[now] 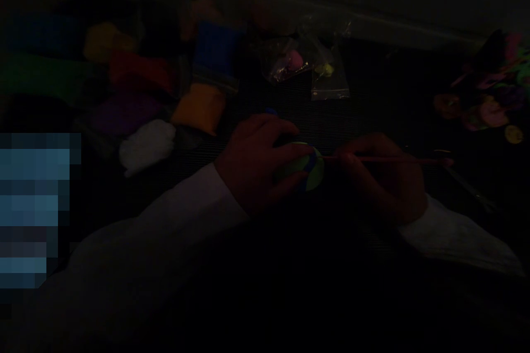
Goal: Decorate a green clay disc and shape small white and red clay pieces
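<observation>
Apparently we're detailing the green ball [316, 177], left hand [259, 151] clamped on it, right hand [383, 179] pinching a thin stick [389, 160] just right of it; the next move likely needs light, steady pressure.

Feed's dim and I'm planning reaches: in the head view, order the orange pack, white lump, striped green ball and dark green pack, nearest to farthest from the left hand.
From the left hand:
1. Striped green ball: in its grasp.
2. Orange pack: forward-left.
3. White lump: farther left.
4. Dark green pack: far left edge.
</observation>
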Demonstrator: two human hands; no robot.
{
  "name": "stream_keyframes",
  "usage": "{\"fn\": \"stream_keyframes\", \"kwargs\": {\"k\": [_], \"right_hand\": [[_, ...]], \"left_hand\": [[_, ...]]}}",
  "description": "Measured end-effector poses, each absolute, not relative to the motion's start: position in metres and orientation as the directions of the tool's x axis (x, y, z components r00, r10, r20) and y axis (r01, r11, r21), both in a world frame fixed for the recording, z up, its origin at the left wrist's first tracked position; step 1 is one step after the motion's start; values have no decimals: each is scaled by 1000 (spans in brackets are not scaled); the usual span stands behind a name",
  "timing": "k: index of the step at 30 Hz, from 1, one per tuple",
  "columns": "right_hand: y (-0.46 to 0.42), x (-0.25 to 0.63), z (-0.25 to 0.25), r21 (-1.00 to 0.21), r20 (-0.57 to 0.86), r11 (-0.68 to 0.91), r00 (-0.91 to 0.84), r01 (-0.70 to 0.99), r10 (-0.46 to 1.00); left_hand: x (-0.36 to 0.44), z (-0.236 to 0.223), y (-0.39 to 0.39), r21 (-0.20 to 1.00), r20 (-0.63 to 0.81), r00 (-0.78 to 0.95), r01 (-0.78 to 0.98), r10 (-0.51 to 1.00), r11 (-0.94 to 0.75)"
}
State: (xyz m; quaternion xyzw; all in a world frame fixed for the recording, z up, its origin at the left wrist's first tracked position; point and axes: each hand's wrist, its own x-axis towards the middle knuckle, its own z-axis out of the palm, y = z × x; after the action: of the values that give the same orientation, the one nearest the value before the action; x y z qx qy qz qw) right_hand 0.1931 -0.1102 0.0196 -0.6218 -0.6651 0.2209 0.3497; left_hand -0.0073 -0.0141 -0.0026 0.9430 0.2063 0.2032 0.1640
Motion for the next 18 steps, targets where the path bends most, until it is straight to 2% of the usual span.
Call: {"fn": "stream_keyframes", "kwargs": {"k": [7, 16, 18], "right_hand": [[-109, 195, 18, -795, 150, 69, 85, 603, 985], [-108, 194, 14, -864, 74, 21, 85, 504, 994], [-107, 193, 16, -898, 50, -14, 133, 440, 990]], "left_hand": [[-9, -3, -13, 375, 305, 843, 321, 443, -869], [-9, -5, -12, 363, 325, 844, 306, 427, -880], [-9, -6, -12, 354, 337, 839, 308, 428, -883]]}}
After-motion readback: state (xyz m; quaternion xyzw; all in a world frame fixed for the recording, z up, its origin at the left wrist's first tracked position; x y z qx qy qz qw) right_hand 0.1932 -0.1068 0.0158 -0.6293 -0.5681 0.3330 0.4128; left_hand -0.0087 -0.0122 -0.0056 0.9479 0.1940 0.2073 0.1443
